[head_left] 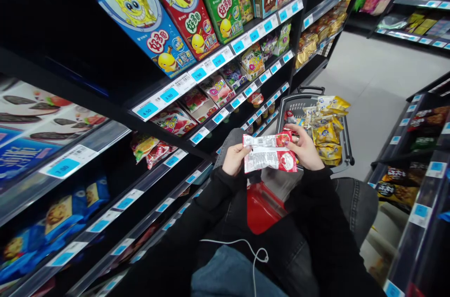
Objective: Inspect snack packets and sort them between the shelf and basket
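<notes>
Person seated or crouched in a shop aisle, black sleeves, both hands on one item. Left hand (235, 160): thumb on top of the left end of a flat red-and-white foil snack packet (263, 162), fingers clamped on it; the fingers underneath are hidden. Right hand (307, 151): thumb and fingers clamped on the red end, dark polish on the nails. So the packet is stretched between both sets of fingers, roughly level, printed back with its lengthwise seam facing up; print too small to read from here.

Just beyond the right fingers: grey plastic mesh shopping basket with a black handle (297, 108). In it, near the right fingers, a pile of shiny yellow-and-white foil bags (326, 135). Below the packet, between the knees in dark grey denim (356, 208), a glossy red plastic surface (263, 208). Nearer the body from the fingers: thin white cable (262, 259), looped, beside blue cloth (228, 274).

Left of the left fingers, well apart, small red and yellow bags (154, 151) on a black shelf. Higher up and left, upright cartoon-printed cardboard boxes: blue (151, 30), red (190, 16), green (221, 2). Far right of the right fingers, dark-and-gold snack bags (397, 191) on another shelf.
</notes>
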Tool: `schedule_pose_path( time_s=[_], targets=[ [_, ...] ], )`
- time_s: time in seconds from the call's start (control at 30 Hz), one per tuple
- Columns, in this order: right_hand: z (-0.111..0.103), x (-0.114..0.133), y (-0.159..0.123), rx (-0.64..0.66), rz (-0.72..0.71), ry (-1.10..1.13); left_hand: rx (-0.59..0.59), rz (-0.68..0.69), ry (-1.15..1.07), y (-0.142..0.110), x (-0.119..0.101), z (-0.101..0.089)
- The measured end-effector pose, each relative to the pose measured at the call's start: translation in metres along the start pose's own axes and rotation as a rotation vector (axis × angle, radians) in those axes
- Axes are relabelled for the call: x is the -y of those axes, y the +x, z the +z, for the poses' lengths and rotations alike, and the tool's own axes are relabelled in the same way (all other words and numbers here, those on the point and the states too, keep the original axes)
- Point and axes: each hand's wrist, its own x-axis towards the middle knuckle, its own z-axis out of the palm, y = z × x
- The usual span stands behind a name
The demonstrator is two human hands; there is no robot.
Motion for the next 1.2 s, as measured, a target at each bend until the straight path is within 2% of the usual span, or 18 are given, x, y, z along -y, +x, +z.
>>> schedule_pose_path(
  time_s=[0.1,0.17,0.27,0.33,0.47,0.63,0.83,0.9,1.0,1.1,1.2],
  targets=[
    [-0.002,0.0,-0.001,0.012,-0.029,0.028,0.006,-0.037,-0.119,-0.004,-0.002,0.007],
    [-0.004,0.001,-0.004,0.07,-0.055,0.056,0.012,-0.059,-0.175,-0.006,-0.003,0.011],
    [-0.008,0.003,-0.007,0.208,0.001,0.102,0.024,-0.058,-0.211,-0.004,-0.003,0.01],
    [-0.011,0.003,-0.008,0.246,0.062,0.124,0.023,-0.044,-0.221,-0.002,-0.003,0.008],
    [-0.012,0.004,-0.007,0.199,0.102,0.111,0.021,-0.057,-0.239,0.001,-0.002,0.005],
    [-0.011,0.009,-0.008,0.137,0.062,0.003,0.046,-0.183,-0.26,-0.002,-0.006,0.008],
    [-0.007,0.011,-0.009,0.227,0.053,0.146,0.083,-0.237,-0.271,-0.003,-0.006,0.01],
    [-0.003,0.01,-0.009,0.223,0.041,0.2,0.064,-0.2,-0.274,-0.001,-0.003,0.009],
    [0.003,0.007,-0.007,0.182,0.049,0.215,-0.026,-0.064,-0.275,0.003,0.002,0.006],
    [0.008,0.003,-0.004,0.089,0.025,0.204,-0.073,0.048,-0.263,0.007,0.005,0.002],
    [0.014,-0.002,-0.001,-0.009,-0.004,0.197,-0.068,0.075,-0.25,0.008,0.006,0.001]
  ],
)
